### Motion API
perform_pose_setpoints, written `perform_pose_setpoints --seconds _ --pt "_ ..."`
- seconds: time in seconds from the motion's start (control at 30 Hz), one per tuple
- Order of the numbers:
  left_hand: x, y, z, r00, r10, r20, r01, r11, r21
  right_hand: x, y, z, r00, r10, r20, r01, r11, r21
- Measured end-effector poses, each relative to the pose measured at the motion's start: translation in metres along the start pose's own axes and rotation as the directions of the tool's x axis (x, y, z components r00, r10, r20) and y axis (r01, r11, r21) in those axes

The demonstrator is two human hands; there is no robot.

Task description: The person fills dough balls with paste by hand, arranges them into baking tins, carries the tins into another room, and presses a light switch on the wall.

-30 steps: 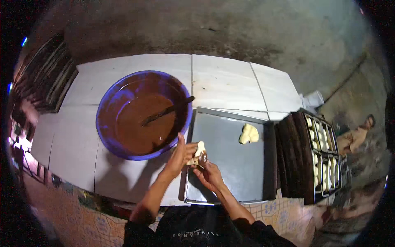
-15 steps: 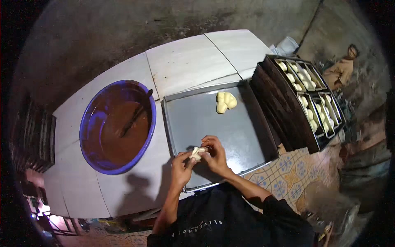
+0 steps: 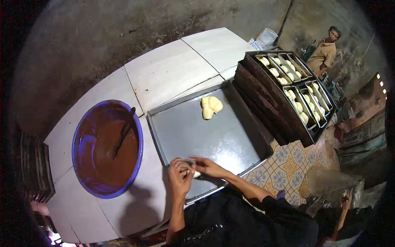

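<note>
Over the near edge of a shallow grey metal tray (image 3: 181, 133), my two hands meet around a small piece of pale dough (image 3: 196, 174). My left hand (image 3: 180, 176) is closed at the dough's left side with its fingers curled. From the right, my right hand (image 3: 209, 167) bends its fingers over the dough; motion smears their tips. Most of the piece is hidden by the hands. A cluster of pale yellow dough pieces (image 3: 211, 106) lies toward the tray's far side, touching one another.
Left of the tray stands a blue basin (image 3: 140, 150) of brown liquid with a dark-handled tool (image 3: 123, 136). Stacked dark trays at right carry loaf tins (image 3: 290, 72) of dough balls. A person (image 3: 323, 55) stands beyond them; another person's arm (image 3: 342, 216) shows at lower right.
My view has shifted and turned slightly. My right hand has moved over the dough, which both hands pinched in plain sight before and now largely cover. The dough cluster stays in the tray.
</note>
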State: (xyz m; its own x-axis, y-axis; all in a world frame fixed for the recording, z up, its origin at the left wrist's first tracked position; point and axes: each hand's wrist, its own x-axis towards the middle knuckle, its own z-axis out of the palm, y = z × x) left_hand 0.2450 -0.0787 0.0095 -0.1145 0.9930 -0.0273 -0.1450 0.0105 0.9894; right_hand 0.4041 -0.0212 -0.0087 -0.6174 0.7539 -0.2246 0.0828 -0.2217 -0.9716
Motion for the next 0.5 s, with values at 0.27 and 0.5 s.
perform_pose_setpoints --seconds 0.27,0.5 --pt "-0.001 -0.025 -0.020 0.901 0.327 -0.286 -0.246 0.927 0.283 0.043 0.006 -0.033 0.983 -0.151 -0.105 0.122 0.963 -0.240" --pt "-0.009 -0.014 -0.025 0.940 0.333 -0.078 -0.217 0.755 0.619 0.099 -0.005 -0.183 0.485 -0.665 -0.567 -0.181 0.558 -0.810"
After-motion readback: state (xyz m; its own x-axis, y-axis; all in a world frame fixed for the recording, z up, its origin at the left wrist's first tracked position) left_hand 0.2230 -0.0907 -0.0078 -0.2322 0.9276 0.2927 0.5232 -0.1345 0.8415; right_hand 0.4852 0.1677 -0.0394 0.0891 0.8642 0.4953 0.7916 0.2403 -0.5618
